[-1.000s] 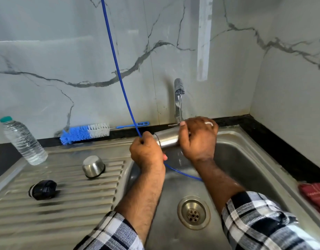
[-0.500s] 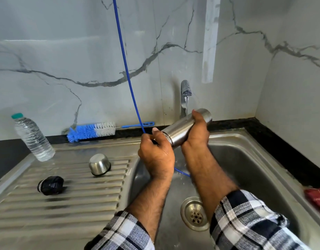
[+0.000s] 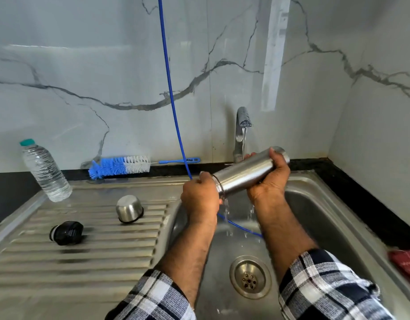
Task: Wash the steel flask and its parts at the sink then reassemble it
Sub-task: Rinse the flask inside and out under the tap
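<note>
The steel flask (image 3: 243, 175) is held tilted over the sink basin (image 3: 315, 204), its mouth low on the left, and water spills from the mouth. My right hand (image 3: 272, 181) grips the flask body near its base. My left hand (image 3: 200, 196) covers the mouth end, fingers curled around the rim. The steel cup lid (image 3: 129, 209) lies upside down on the ribbed drainboard (image 3: 84, 262). The black stopper (image 3: 66, 232) lies on its side further left.
The tap (image 3: 242, 132) runs a thin stream behind the flask. A blue hose (image 3: 169, 88) hangs down into the basin. A blue-white bottle brush (image 3: 121, 166) and a plastic water bottle (image 3: 45, 172) sit at the back. Drain (image 3: 250, 277) in front; red cloth (image 3: 405, 262) at right.
The flask has tipped from nearly level under the tap to base-up, mouth-down, and water now pours from its mouth. My right hand slid toward the base.
</note>
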A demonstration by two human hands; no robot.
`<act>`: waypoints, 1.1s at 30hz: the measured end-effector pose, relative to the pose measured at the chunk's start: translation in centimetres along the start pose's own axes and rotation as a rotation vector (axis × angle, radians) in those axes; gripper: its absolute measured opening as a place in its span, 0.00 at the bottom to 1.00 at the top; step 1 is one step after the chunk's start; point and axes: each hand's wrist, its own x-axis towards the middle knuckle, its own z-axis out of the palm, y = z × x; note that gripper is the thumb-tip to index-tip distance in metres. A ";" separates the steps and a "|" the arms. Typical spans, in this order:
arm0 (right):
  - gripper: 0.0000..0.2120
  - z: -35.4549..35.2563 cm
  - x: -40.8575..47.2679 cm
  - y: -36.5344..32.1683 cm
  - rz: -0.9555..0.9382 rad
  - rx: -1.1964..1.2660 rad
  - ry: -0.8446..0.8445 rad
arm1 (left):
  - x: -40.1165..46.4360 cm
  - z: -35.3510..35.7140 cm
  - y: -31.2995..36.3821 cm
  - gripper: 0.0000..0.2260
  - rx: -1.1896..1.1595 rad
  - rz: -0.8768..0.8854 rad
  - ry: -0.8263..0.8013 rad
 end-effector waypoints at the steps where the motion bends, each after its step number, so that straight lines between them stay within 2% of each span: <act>1: 0.30 0.1 0.2 0.2 -0.001 -0.042 0.081 | 0.0 -0.1 -0.2 0.19 0.161 0.200 0.080; 3: 0.29 0.1 0.4 0.5 -0.031 -0.095 0.202 | -0.8 -0.5 -0.4 0.18 0.296 0.661 0.223; 5: 0.27 0.0 0.7 0.9 -0.042 -0.100 0.253 | -1.4 -0.7 -0.3 0.16 0.353 1.001 0.268; 6: 0.24 0.2 0.5 1.1 -0.033 -0.095 0.254 | -1.2 -0.7 -0.5 0.15 0.373 1.079 0.277; 8: 0.20 0.9 0.0 1.7 0.014 -0.081 0.213 | -0.7 -0.7 -0.4 0.15 0.381 1.117 0.302; 11: 0.24 1.7 -1.2 3.4 0.063 -0.107 0.175 | -0.4 -0.7 -0.3 0.15 0.344 0.987 0.314; 13: 0.27 1.9 -1.5 4.4 0.056 -0.157 0.190 | 0.0 -0.8 -0.4 0.16 0.291 0.818 0.275; 16: 0.28 1.8 -1.7 4.6 0.013 -0.211 0.207 | 1.7 -0.7 -1.2 0.19 0.255 0.401 0.141; 19: 0.32 1.5 -1.4 3.2 0.019 -0.180 0.074 | 1.9 -0.3 -0.9 0.16 -0.073 -0.077 -0.028; 21: 0.28 1.3 -1.2 2.0 0.016 -0.148 0.003 | 1.4 -0.6 -0.2 0.12 -0.184 -0.299 -0.119; 24: 0.22 1.1 -1.1 0.9 0.007 -0.110 -0.003 | 1.0 -1.4 0.1 0.12 -0.195 -0.381 -0.229; 26: 0.26 1.0 -0.8 1.0 -0.014 -0.115 0.041 | 1.3 -1.6 0.0 0.12 -0.168 -0.368 -0.233; 27: 0.29 1.0 -0.5 1.1 -0.023 -0.132 0.095 | 1.4 -1.6 -0.1 0.13 -0.131 -0.300 -0.207; 28: 0.32 0.9 -0.2 1.1 -0.032 -0.156 0.174 | 1.4 -1.5 -0.3 0.16 -0.034 -0.149 -0.145; 30: 0.34 0.5 0.6 0.4 -0.045 -0.185 0.330 | 1.4 -1.2 -1.1 0.22 0.261 0.377 0.049; 31: 0.33 0.2 0.9 -0.2 -0.049 -0.183 0.378 | 1.3 -1.3 -1.5 0.22 0.340 0.670 0.112; 32: 0.30 0.0 1.2 -0.8 -0.057 -0.175 0.399 | 1.2 -1.4 -1.8 0.20 0.373 0.879 0.122; 33: 0.28 -0.2 1.4 -1.5 -0.056 -0.165 0.392 | 1.2 -1.5 -2.0 0.19 0.384 0.995 0.106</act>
